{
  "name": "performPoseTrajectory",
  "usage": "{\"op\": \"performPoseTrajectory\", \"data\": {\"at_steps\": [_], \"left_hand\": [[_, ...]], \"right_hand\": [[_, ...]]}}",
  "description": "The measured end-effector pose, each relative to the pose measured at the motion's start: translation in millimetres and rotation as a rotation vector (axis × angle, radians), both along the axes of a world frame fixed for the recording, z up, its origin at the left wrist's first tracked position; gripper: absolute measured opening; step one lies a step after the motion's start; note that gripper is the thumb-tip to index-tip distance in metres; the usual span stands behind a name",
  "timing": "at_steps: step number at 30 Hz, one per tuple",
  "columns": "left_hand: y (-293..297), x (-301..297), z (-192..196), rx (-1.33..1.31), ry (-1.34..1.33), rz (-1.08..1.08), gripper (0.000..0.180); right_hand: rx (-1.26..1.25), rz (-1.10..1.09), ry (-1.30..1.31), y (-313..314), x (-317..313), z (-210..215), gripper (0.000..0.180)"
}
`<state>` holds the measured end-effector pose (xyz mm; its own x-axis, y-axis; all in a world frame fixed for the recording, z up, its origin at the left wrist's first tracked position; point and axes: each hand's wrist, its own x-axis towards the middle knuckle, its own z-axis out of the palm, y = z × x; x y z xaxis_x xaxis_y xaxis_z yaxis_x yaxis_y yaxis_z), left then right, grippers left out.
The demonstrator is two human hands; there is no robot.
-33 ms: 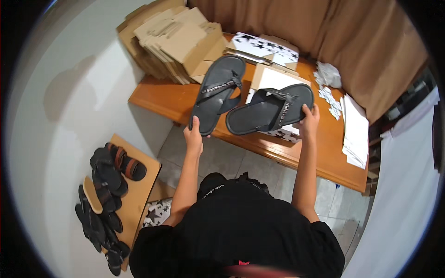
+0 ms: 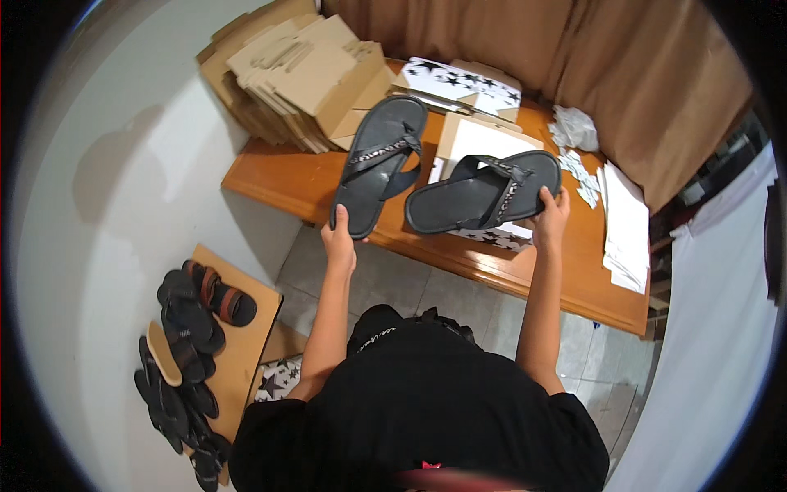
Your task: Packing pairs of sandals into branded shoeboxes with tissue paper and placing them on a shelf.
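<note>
My left hand (image 2: pixel 339 243) grips a black flip-flop (image 2: pixel 366 176) by its heel end, thumb on top, toe pointing away from me. In my right hand (image 2: pixel 551 216) is a matching black flip-flop (image 2: pixel 463 207), pinched at its toe end, heel toward the left. Both have braided, patterned straps and are held up, soles down, above the near edge of the wooden table (image 2: pixel 287 182). A white-topped cardboard box (image 2: pixel 489 141) with star-printed sides sits behind the right flip-flop, which hides part of it.
Folded cardboard boxes (image 2: pixel 299 70) are stacked at the table's far left. Beside them lies star-printed packaging (image 2: pixel 463 86). A clear plastic bag (image 2: pixel 575 129) and white sheets (image 2: pixel 625 230) lie on the right. Lower left, a board (image 2: pixel 250 287) carries several dark sandals (image 2: pixel 190 320).
The right flip-flop has shifted slightly to the right, widening the gap between the pair. My left hand and its flip-flop sit slightly further left. Both grips stay the same.
</note>
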<state>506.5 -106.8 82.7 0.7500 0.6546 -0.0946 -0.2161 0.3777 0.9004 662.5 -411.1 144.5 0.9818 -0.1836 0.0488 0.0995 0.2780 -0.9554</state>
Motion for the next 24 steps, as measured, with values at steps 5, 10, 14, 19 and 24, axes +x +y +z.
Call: {"op": "performPoseTrajectory", "data": {"at_steps": [5, 10, 14, 19, 24], "left_hand": [[-2.0, 47.1, 7.0, 0.004, 0.007, -0.043, 0.041], [2.8, 92.7, -26.5, 0.088, 0.078, -0.165, 0.044], [-12.5, 122.4, -31.9, 0.046, 0.086, -0.225, 0.05], [-26.7, 151.2, -34.3, -0.182, -0.017, -0.453, 0.053], [-24.5, 165.2, -45.4, -0.286, 0.087, -0.516, 0.045]], "right_hand": [[-0.038, -0.286, -0.136, -42.8, 5.1, -26.9, 0.034], [-0.512, -0.495, -0.227, -36.5, 26.6, -81.7, 0.036], [-0.54, -0.488, -0.128, 0.6, 22.9, -84.7, 0.036], [-0.396, -0.38, 0.163, 6.3, 23.8, -89.6, 0.049], [-0.61, -0.401, 0.027, 11.1, 22.2, -90.2, 0.063]]}}
